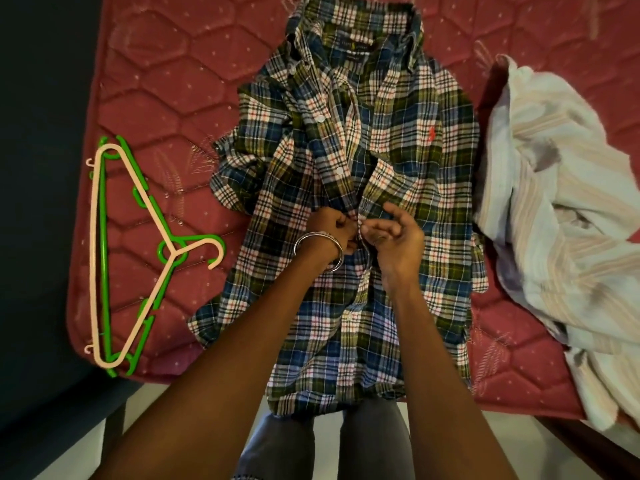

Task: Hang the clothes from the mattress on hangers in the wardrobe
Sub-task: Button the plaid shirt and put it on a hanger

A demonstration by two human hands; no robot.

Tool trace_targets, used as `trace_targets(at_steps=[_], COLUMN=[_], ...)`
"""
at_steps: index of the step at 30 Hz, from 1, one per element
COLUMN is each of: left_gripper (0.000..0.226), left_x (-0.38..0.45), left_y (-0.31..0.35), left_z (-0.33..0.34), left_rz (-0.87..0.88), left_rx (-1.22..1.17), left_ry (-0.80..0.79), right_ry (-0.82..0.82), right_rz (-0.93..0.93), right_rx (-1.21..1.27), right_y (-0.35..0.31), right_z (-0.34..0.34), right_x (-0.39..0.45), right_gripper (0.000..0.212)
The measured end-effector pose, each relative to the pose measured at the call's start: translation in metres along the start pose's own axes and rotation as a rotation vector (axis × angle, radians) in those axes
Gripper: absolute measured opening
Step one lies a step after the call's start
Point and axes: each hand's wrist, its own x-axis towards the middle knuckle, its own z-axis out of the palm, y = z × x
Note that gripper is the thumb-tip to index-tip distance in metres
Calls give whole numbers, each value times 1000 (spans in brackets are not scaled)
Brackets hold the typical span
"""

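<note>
Your left hand [334, 225] and right hand [391, 233] both pinch the shirt [398, 150] placket; tug hard and a button could tear.

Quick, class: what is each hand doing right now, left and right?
Left hand: pinches the plaid shirt placket at a button.
Right hand: pinches the opposite placket edge.

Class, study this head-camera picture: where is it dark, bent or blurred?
Head view: wide-angle bending curves the mattress edges; the far left is almost black; the striped cloth at right is smeared; the plaid shirt and both hangers look sharp.
</note>
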Motion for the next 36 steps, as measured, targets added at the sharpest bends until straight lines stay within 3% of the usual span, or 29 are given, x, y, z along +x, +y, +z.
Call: trace_targets(at_steps=[5,7,10,12,17,23,29,33,36], left_gripper=[18,18,16,14,23,20,27,41,42], left_x=[-1,0,4,4,-6,-2,3,0,2], left_y=[5,9,8,8,3,-3,3,9,9], left_z=[-2,0,-1,1,6,14,28,29,28], left_rz=[-12,-15,-30,-55,-116,-194,-211,-143,-110], left_rx=[5,37,75,31,-245,-399,-119,118,172], left_ry=[-39,-60,-63,-40,0,212,288,214,201], right_ry=[-42,-90,-185,-239,-229,-161,-26,-98,-221], right_rz=[-32,-170,-503,-566,-568,-478,-327,-250,-340], right_rx=[-266,-483,-1061,-1177,-1222,-1033,-971,-934,-1073], right_y=[-3,-6,-6,-10,-7,-3,-5,-11,-15], right_z=[-3,-8,-10,-7,-5,-5,-3,-6,-8], right_x=[0,-2,1,2,-1,-4,1,9,15], right_gripper=[30,35,55,59,66,67,46,35,38])
